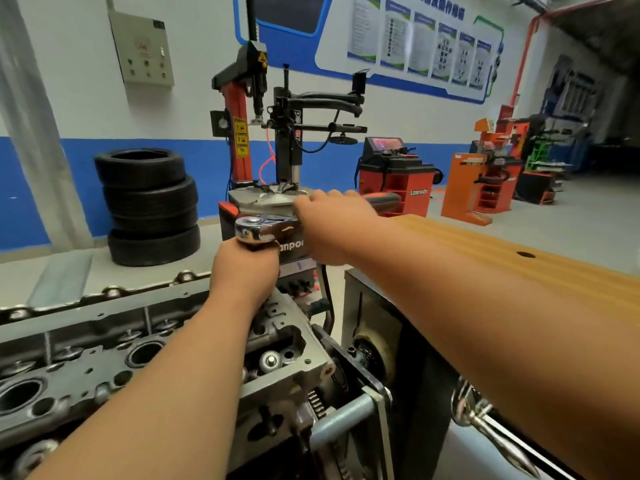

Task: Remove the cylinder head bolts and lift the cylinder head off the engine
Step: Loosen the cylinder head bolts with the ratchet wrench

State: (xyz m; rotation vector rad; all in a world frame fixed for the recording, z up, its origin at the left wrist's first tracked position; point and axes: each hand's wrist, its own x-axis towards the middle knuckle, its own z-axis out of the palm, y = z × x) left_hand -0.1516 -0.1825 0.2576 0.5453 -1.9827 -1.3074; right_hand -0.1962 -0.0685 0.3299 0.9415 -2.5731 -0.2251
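The grey cylinder head (104,344) lies across the lower left on its stand, with round bores and a row of studs along its far edge. A chrome ratchet wrench (265,229) stands over the head's right end. My left hand (244,268) grips it just beneath the ratchet head, hiding whatever sits under it. My right hand (329,223) holds the wrench handle, whose red and black grip (382,201) sticks out to the right.
A wooden-topped bench (485,251) runs along the right. A tyre changer (263,161) stands just behind the engine, a stack of tyres (149,206) at the left. Red and orange machines (396,178) stand on the open floor at the back right. Metal tools (498,434) hang lower right.
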